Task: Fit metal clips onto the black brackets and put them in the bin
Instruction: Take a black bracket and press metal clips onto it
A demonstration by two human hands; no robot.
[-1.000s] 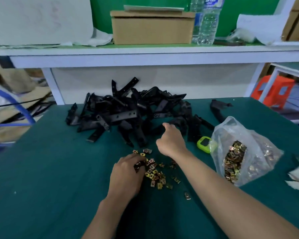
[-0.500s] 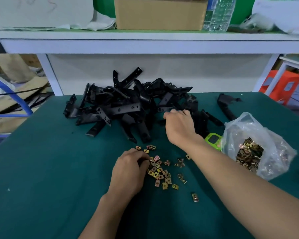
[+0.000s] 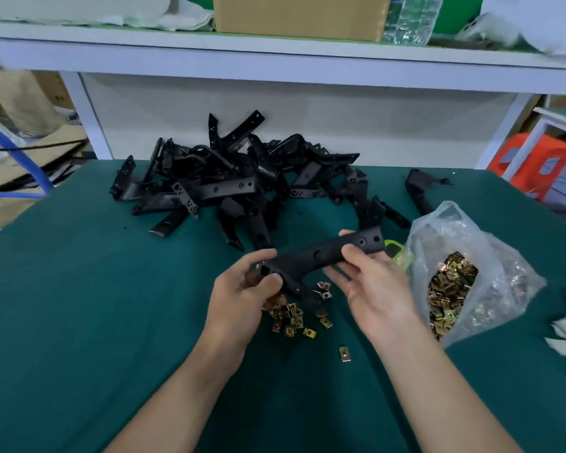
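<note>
Black bracket [image 3: 321, 255] is up off the green table [image 3: 79, 305], held between both hands, long axis running from low on my left to higher on my right. So my left hand [image 3: 242, 295] is curled round the lower end, thumb right by the hole there, and my right hand [image 3: 376, 289] pinches the upper end, thumb on top, fingers underneath. Loose metal clips [image 3: 291, 317] sit directly below, closest to the left hand. Might be a clip tucked in those fingers already, can't really tell. No bin in view.
</note>
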